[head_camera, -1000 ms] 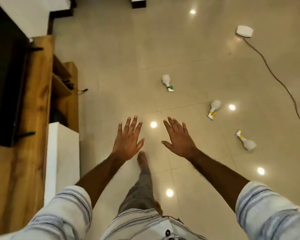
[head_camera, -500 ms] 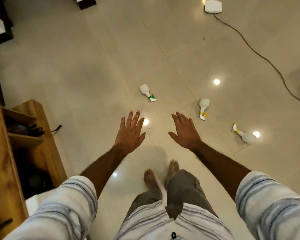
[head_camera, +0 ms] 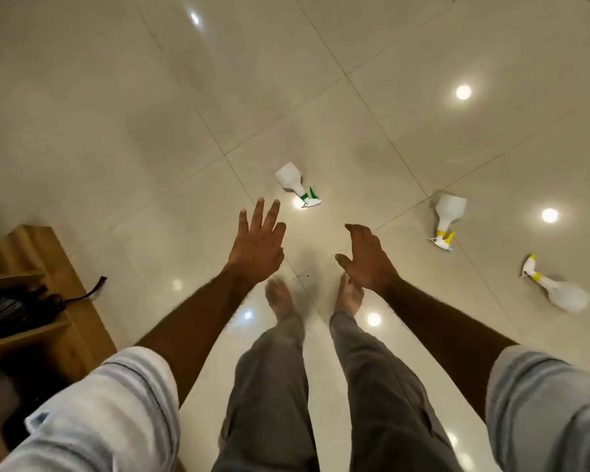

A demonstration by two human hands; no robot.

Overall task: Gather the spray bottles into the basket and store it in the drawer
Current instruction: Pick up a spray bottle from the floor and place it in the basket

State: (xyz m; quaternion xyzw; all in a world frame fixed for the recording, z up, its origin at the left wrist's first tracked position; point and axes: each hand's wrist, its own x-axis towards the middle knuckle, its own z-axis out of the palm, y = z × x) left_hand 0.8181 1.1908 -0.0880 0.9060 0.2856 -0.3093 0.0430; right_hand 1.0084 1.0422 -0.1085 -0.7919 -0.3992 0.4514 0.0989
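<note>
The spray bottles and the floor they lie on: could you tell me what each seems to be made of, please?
The three spray bottles, one with a green trigger and two with yellow collars, look like matte, milky, slightly see-through plastic. The floor looks like glazed, glossy cream tile: thin joint lines cross it and ceiling lights mirror in it. It could be polished stone.
</note>
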